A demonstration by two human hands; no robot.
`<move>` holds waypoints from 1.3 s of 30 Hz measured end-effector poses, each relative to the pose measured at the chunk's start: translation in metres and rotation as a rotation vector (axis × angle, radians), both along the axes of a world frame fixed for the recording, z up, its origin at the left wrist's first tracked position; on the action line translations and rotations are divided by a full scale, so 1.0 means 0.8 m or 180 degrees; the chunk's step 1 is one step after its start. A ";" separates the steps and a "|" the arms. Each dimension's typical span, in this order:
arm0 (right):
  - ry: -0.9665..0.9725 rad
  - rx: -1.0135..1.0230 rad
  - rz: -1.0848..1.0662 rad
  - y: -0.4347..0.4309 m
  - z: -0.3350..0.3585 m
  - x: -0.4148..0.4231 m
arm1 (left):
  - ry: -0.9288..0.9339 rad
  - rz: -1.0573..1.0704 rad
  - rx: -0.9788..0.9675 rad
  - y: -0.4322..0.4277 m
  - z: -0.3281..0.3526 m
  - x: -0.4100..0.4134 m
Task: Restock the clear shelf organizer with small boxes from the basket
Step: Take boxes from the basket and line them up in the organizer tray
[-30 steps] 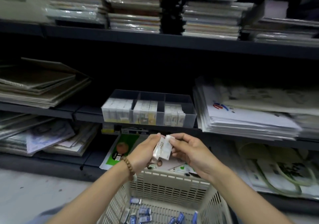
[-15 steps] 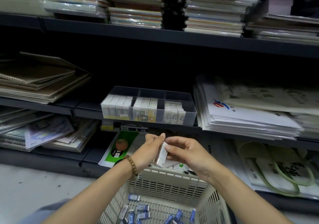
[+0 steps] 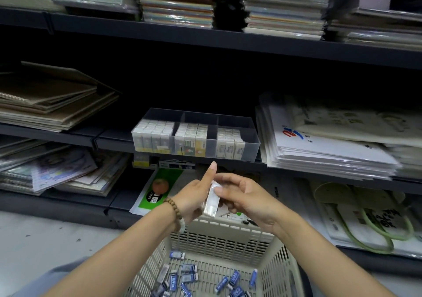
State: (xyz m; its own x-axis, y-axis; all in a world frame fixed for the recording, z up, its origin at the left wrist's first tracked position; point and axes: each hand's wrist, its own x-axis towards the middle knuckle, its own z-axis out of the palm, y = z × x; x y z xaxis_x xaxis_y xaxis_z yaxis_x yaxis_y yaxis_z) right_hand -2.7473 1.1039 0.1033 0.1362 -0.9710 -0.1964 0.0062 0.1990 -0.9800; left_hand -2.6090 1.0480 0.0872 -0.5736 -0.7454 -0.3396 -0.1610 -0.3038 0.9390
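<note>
Starting at the left, the stacked notebooks point(image 3: 52, 100) lay flat on the dark shelf point(image 3: 205, 38), apart from the work. The left hand point(image 3: 194, 198), a bead bracelet point(image 3: 172, 207) at its wrist, was raised over the far rim of the basket point(image 3: 219, 244) with one digit pointing straight up. Its other fingers were hidden behind the small box point(image 3: 211, 202), so whether they curled round it could not be told. The box stood nearly upright between the two hands, its lower end against the left palm and its upper end under the right thumb. The right hand point(image 3: 249, 198) pinched it there, thumb on the near face and fingers curled over the top. Probably it was held so to be turned or squared up before going onto the shelf. The box sat low, just above the basket and well below the clear organizer point(image 3: 250, 152), which stood at the shelf's front edge within easy reach. The organizer's three compartments held upright boxes packed toward the front. The right compartment showed a bare strip beside its row, and all three were open at the back, so there looked to be room for more. More small blue boxes point(image 3: 182, 278) lay loose on the basket floor, so much of the restocking appeared undone. Farther right, a stack of white paper bags point(image 3: 319, 141) sat just beside the organizer.
</note>
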 end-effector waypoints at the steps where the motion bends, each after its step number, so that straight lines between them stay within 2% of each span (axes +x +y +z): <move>1: -0.0145 0.0024 -0.0102 -0.001 0.001 0.000 | 0.0230 0.0065 0.0225 -0.001 0.001 -0.001; 3: -0.0436 0.0046 -0.0335 -0.005 0.002 -0.003 | 0.0646 0.0083 0.0623 -0.005 0.005 0.000; 5: -0.0677 0.0028 -0.0490 -0.006 0.002 -0.003 | 0.0882 -0.0062 0.0745 -0.005 0.013 0.004; 8: -0.0787 -0.0023 -0.0648 -0.008 0.000 -0.001 | 0.0395 -0.0178 0.0198 -0.004 0.018 0.012; 10: -0.0443 -0.0147 -0.0672 -0.008 -0.001 0.000 | 0.0070 -0.0148 -0.0295 -0.005 0.014 0.014; 13: 0.0566 -0.0422 -0.0596 -0.008 -0.004 0.005 | -0.0025 -0.0053 -0.0690 -0.003 0.006 0.010; 15: 0.0906 -0.0542 -0.0542 -0.008 -0.008 0.011 | -0.0047 0.0047 -0.0687 -0.003 0.003 0.005; 17: 0.0988 -0.0631 -0.0562 -0.008 -0.011 0.014 | 0.0074 0.0271 -0.0343 -0.007 0.001 0.000; 20: 0.0521 -0.0612 -0.0778 -0.011 -0.008 0.011 | 0.0491 0.0603 0.0343 -0.014 0.005 -0.010; 23: -0.0184 -0.0411 -0.0951 -0.020 0.000 0.002 | 0.0560 0.0746 0.0280 -0.022 0.012 -0.021; 26: -0.0666 -0.0245 -0.0791 -0.032 0.013 -0.016 | 0.0491 0.0721 -0.0175 -0.037 0.016 -0.028; 29: -0.0680 -0.0243 -0.0627 -0.049 0.031 -0.034 | 0.0445 0.0610 -0.0529 -0.053 0.023 -0.037; 31: -0.0442 -0.0305 -0.0563 -0.065 0.046 -0.047 | 0.0426 0.0550 -0.0858 -0.064 0.029 -0.042; 34: 0.0003 -0.0452 -0.0611 -0.092 0.078 -0.076 | 0.0286 0.0690 -0.2010 -0.088 0.033 -0.032; 37: 0.0330 -0.0411 -0.0898 -0.123 0.107 -0.110 | -0.0478 0.1141 -0.3306 -0.118 0.017 -0.005; 39: 0.0816 -0.0326 -0.1029 -0.140 0.113 -0.124 | -0.0986 0.1327 -0.3708 -0.129 0.001 0.010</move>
State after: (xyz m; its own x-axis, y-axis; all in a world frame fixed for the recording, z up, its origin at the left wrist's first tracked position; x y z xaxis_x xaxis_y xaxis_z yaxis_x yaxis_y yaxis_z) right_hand -2.8467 0.9919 0.1937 -0.2194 -0.9720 -0.0846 -0.1943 0.1285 -0.9725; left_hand -2.6011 0.9444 0.0882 -0.2395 -0.7953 0.5570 -0.5119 0.5908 0.6236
